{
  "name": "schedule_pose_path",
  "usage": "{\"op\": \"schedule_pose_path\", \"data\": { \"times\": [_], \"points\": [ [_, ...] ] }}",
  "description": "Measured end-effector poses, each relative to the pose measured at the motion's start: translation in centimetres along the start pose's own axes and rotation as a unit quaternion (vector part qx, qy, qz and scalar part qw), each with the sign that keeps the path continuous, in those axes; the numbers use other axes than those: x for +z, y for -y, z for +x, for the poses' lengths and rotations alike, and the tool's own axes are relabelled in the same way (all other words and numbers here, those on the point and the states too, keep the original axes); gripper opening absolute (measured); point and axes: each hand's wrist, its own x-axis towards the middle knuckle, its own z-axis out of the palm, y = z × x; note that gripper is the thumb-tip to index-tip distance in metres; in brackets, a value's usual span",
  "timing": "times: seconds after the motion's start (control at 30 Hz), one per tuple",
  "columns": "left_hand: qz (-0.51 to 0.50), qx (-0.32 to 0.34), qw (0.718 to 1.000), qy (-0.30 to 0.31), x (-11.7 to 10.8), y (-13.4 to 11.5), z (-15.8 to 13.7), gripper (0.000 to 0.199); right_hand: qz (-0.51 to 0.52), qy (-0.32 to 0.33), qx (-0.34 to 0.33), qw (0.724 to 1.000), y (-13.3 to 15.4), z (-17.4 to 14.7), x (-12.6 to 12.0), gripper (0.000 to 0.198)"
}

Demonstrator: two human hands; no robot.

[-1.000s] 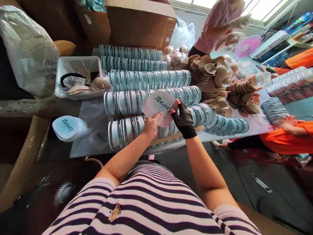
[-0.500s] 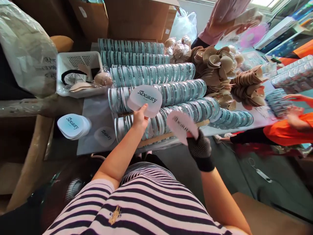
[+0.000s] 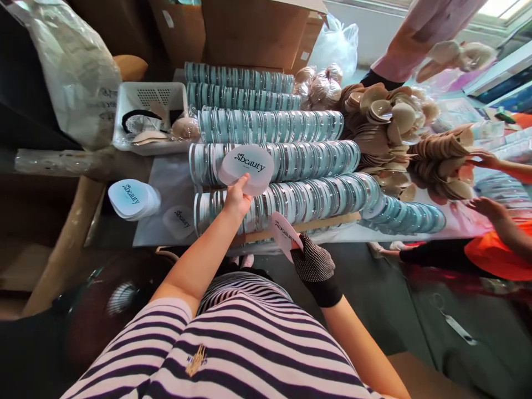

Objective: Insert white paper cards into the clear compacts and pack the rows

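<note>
My bare left hand (image 3: 239,198) pinches a stack of rounded white printed cards (image 3: 248,170), held above the rows of clear round containers (image 3: 291,202). In my right hand (image 3: 313,259), which wears a dark dotted glove, a single printed card (image 3: 285,233) is gripped by its edge and tilted, close to the table's front edge. Both bear dark "beauty" lettering. A further stack of the same cards (image 3: 132,198) sits at the left, and one card (image 3: 178,220) lies on the table near it, under or against a pale sheet.
A white basket (image 3: 124,133) with a black band and beige cups stands at the back left. Beige cups (image 3: 380,111) are heaped at the right. Two other people work beyond; one in an orange top (image 3: 499,255) reaches toward the cups. Cardboard boxes (image 3: 249,33) stand behind.
My right hand has moved left and down with its card, nearer the left hand. The left hand keeps its stack. The view has shifted slightly, and the orange-clad person's hands reach toward the cups.
</note>
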Motion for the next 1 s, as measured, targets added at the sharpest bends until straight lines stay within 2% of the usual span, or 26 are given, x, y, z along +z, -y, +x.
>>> {"op": "schedule_pose_path", "data": {
  "times": [0.13, 0.23, 0.43, 0.63, 0.77, 0.87, 1.0],
  "points": [
    [-0.004, 0.014, 1.000, -0.001, 0.1, 0.3, -0.3, 0.038, -0.009, 0.044, -0.024, 0.999, 1.8, 4.1, 1.9, 0.039],
    [0.000, 0.022, 1.000, 0.001, 0.3, 0.2, -0.5, 0.038, 0.013, 0.040, -0.045, 0.998, 2.8, 6.3, 2.8, 0.040],
    [0.012, 0.001, 1.000, -0.009, 0.4, -0.1, -0.4, 0.040, 0.034, 0.000, -0.022, 0.999, 2.3, 5.5, 2.6, 0.031],
    [0.018, -0.022, 1.000, 0.006, 0.4, -0.2, -0.1, 0.039, 0.022, 0.023, -0.004, 0.999, 4.0, 7.2, 3.4, 0.033],
    [0.025, -0.041, 0.999, 0.013, 0.3, -0.2, -0.3, 0.040, 0.010, 0.029, -0.005, 1.000, 4.1, 7.7, 3.9, 0.033],
    [0.021, -0.043, 0.999, 0.018, 0.3, -0.1, -0.6, 0.047, 0.147, 0.096, 0.024, 0.984, 3.7, 7.5, 4.0, 0.025],
    [0.021, -0.035, 0.999, 0.021, 0.5, 0.1, -1.2, 0.054, 0.351, 0.202, 0.030, 0.914, 3.1, 7.5, 3.7, 0.028]
  ]
}}
